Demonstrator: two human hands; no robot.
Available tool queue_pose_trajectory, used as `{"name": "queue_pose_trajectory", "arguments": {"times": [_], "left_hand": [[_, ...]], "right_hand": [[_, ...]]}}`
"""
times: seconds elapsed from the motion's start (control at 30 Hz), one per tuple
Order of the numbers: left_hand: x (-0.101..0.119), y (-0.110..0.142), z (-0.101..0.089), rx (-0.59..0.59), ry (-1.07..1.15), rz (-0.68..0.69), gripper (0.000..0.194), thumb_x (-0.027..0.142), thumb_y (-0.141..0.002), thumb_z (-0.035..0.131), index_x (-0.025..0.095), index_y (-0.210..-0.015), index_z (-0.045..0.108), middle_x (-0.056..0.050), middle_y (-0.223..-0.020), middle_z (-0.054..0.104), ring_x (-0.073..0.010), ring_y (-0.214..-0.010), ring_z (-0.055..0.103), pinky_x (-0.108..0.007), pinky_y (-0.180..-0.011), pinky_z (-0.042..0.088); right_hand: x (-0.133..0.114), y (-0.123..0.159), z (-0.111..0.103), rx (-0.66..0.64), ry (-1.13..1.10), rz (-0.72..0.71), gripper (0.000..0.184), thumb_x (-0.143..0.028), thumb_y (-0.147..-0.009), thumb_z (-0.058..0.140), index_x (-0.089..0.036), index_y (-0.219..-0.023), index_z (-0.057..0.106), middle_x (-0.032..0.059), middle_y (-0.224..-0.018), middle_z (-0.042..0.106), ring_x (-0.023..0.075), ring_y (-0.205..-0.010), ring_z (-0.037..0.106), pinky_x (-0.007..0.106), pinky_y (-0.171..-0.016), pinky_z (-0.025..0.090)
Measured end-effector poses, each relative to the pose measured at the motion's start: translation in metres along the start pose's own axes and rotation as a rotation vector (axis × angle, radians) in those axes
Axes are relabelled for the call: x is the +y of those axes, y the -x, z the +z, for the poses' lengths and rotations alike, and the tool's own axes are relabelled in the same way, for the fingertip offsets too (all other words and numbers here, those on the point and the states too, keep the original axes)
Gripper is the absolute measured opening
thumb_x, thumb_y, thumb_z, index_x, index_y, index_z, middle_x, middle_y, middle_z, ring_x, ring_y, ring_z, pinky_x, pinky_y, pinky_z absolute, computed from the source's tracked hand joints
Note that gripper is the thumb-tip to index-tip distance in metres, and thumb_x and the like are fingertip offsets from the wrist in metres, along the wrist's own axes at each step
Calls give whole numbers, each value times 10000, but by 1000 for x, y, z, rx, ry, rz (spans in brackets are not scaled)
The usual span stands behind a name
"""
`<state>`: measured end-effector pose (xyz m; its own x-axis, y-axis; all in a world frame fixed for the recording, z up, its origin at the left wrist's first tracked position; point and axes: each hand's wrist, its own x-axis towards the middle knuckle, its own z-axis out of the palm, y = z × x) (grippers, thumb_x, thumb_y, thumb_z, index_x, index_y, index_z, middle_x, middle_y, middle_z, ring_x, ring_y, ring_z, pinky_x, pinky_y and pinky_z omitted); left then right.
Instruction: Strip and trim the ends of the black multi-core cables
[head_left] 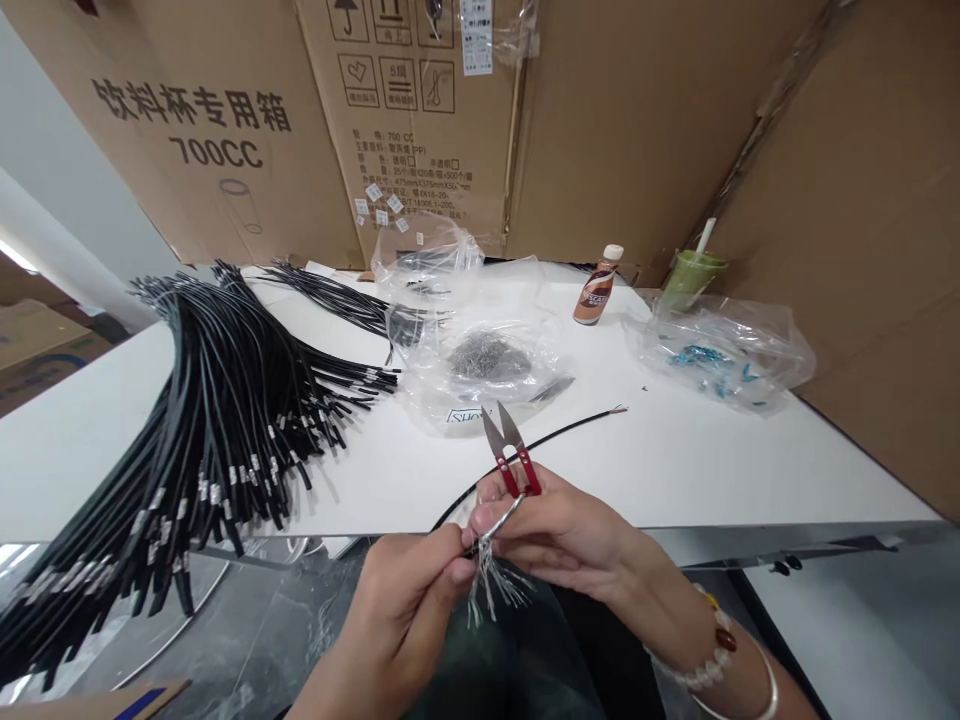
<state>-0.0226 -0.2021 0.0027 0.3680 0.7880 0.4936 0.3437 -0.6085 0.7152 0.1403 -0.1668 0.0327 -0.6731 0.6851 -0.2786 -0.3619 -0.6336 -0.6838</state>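
My left hand (405, 595) is closed, pinching a black cable (555, 433) near its stripped end between thumb and fingers. Pale frayed strands (495, 588) hang down from that end, and a silvery twisted core (506, 520) sticks out toward my right hand. My right hand (574, 535) is closed round red-handled thread snips (512, 455), whose blades point away from me and stand apart. The thumb and fingertips of this hand also meet at the cable's stripped end. The cable's other end, with thin bare wires, lies on the white table (622, 460).
A large bundle of black cables (247, 400) covers the table's left side and hangs over its edge. Plastic bags (487, 365) with thin metal pieces lie mid-table. Further right are a bottle (596, 288), a green cup (691, 278) and a bag with blue bits (712, 360). Cardboard boxes (615, 130) stand behind.
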Motion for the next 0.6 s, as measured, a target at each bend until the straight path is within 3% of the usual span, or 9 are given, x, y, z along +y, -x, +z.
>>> {"name": "queue_pose_trajectory", "arguments": {"times": [0.1,0.17,0.23,0.3,0.37,0.47,0.6], "left_hand": [[-4,-1,0,25,21,-15,358,276,-978,379,197,-629,400,69,-508,311,-68,-418,302,-202,-421,249],[-6,0,-1,5,55,-29,374,319,-986,369,194,-637,419,64,-510,328,-72,-427,307,-208,-426,256],[-6,-1,-3,-45,90,-32,403,366,-991,350,192,-634,422,55,-514,346,-78,-443,311,-217,-439,262],[-6,-2,-5,-103,111,-51,442,406,-990,332,191,-614,420,46,-509,348,-87,-455,305,-225,-449,270],[-5,-3,-8,-141,110,-75,474,427,-987,323,189,-591,430,40,-498,350,-94,-461,303,-227,-453,281],[-5,-4,-10,-132,79,-52,491,417,-986,328,186,-574,465,34,-484,376,-97,-460,319,-222,-458,293],[-7,-5,-11,-60,21,-17,485,397,-984,355,183,-571,492,28,-487,429,-95,-449,357,-223,-459,302]], "right_hand": [[-7,-3,-4,42,34,-26,277,-245,-549,883,-130,-593,635,-64,-509,588,-15,-371,378,105,-361,249],[-16,-7,-9,-57,115,22,264,-274,-551,880,-133,-602,663,-23,-602,660,33,-532,562,128,-521,415],[-28,-12,-13,-222,238,89,211,-275,-590,856,-143,-647,703,-8,-657,692,76,-682,644,182,-681,481],[-42,-16,-14,-346,400,131,142,-246,-641,822,-158,-701,727,-16,-696,707,74,-705,644,192,-706,479],[-51,-17,-11,-376,563,133,111,-217,-656,813,-171,-704,723,-46,-646,679,61,-629,600,182,-638,456],[-56,-17,-2,-360,715,80,172,-245,-645,832,-159,-646,683,-88,-491,538,36,-471,419,175,-488,342],[-51,-16,3,-276,725,-14,253,-314,-677,822,-147,-623,639,-110,-449,368,32,-453,271,187,-441,226]]}}
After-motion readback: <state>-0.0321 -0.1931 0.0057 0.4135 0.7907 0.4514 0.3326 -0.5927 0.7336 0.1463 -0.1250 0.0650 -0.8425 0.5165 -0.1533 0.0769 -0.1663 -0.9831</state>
